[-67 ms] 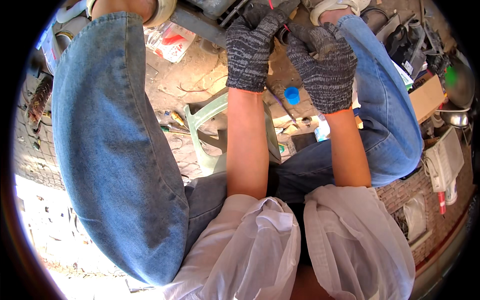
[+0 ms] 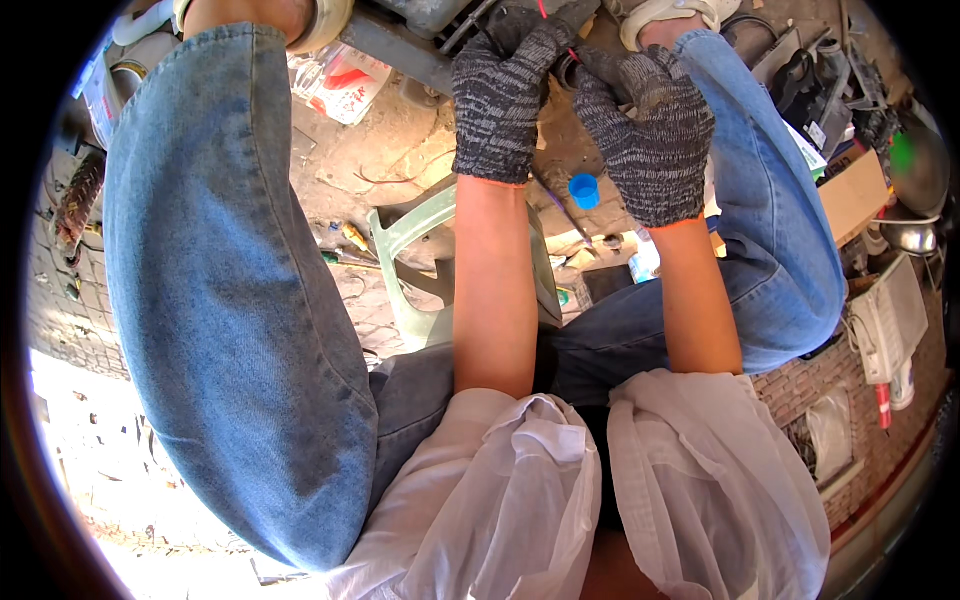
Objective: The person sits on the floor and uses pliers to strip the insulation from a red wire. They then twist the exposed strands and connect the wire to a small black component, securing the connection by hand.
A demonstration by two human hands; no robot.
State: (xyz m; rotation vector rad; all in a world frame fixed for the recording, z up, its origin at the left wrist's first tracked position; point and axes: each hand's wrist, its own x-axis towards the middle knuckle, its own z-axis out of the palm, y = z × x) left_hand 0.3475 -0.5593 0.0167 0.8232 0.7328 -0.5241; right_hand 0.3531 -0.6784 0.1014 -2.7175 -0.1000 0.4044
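Grey-knit-gloved right hand [image 2: 648, 130] closer in, fingers curled; cannot tell whether gripping. Left hand [image 2: 505, 95], gloved alike, slightly farther out, fingers bent; grasp hidden too. Red wire [image 2: 543, 9] shows as two short bits: one between both hands' fingertips, other at left hand's far side, long axis pointing outward. Left hand nearer. Dark grey machine part [image 2: 400, 50] left of it.

The gloves [image 2: 495, 120] are mottled grey knit edged in orange, the loose sleeves [image 2: 710, 470] white, the jeans [image 2: 225, 280] blue.
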